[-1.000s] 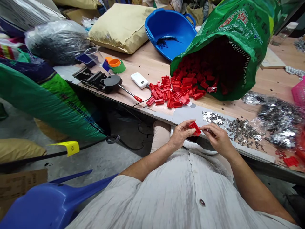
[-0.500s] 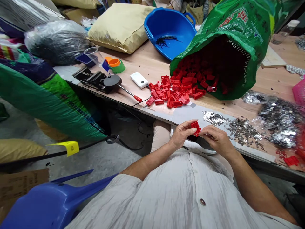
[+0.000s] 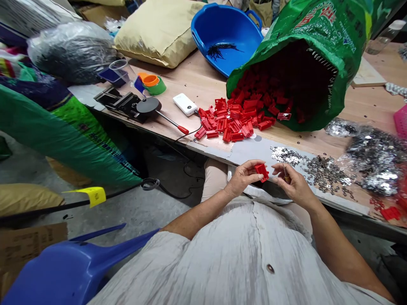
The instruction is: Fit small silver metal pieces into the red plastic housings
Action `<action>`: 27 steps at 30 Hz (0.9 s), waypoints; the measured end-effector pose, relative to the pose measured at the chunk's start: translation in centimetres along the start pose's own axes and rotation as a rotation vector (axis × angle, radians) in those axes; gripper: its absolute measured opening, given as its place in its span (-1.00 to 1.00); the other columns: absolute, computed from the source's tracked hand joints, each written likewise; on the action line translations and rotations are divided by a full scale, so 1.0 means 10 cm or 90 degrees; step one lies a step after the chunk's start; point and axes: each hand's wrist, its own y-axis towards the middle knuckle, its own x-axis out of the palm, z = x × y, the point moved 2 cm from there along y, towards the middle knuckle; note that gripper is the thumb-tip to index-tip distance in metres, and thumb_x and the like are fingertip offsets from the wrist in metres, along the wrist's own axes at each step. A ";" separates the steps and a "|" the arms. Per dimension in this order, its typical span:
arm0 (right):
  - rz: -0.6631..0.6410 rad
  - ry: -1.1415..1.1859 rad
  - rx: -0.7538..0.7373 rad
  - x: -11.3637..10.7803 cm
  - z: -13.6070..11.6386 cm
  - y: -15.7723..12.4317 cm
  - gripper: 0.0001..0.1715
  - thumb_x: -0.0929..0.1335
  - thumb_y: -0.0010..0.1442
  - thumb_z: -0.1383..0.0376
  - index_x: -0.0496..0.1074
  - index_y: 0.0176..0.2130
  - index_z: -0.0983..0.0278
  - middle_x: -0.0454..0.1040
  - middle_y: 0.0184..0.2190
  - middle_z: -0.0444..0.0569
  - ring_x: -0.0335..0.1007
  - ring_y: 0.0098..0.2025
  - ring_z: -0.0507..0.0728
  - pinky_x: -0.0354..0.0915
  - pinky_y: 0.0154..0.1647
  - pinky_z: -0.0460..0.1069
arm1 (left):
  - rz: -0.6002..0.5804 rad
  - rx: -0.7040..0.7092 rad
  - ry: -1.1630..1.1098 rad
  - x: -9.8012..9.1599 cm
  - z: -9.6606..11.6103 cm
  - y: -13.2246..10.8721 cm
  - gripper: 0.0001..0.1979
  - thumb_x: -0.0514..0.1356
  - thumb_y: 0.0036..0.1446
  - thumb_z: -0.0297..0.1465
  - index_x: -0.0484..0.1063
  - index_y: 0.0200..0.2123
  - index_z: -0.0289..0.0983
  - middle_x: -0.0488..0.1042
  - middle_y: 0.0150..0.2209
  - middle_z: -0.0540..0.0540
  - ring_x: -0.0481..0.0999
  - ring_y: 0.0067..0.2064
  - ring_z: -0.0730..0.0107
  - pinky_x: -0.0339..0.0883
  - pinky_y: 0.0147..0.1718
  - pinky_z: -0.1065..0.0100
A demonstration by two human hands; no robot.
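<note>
Your left hand [image 3: 240, 178] is hiding one end of the red piece [image 3: 261, 172], and your right hand [image 3: 295, 184] is covering most of a little thing [image 3: 287, 178] that is looking too small to name. Darkness is hiding the deep part of the green sack [image 3: 346, 55], whose top is going out of view. The right edge is cutting off the pink basket [image 3: 402, 123], and the bottom edge is cutting off the blue chair [image 3: 60, 271].

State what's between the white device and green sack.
Loose red parts heaped at the mouth of the green sack, and a black cable beside the white device; head view.
</note>
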 end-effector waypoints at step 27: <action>0.026 -0.227 -0.061 0.21 0.19 0.19 -0.76 0.28 0.30 0.26 0.52 -0.12 0.16 0.57 -0.15 -0.01 0.51 -0.15 0.18 0.38 -0.12 0.08 | -0.111 0.141 0.521 -0.27 0.11 0.43 -0.65 0.28 0.01 -0.46 0.54 -0.07 -0.25 0.59 -0.15 -0.08 0.54 -0.14 0.32 0.30 -0.03 0.35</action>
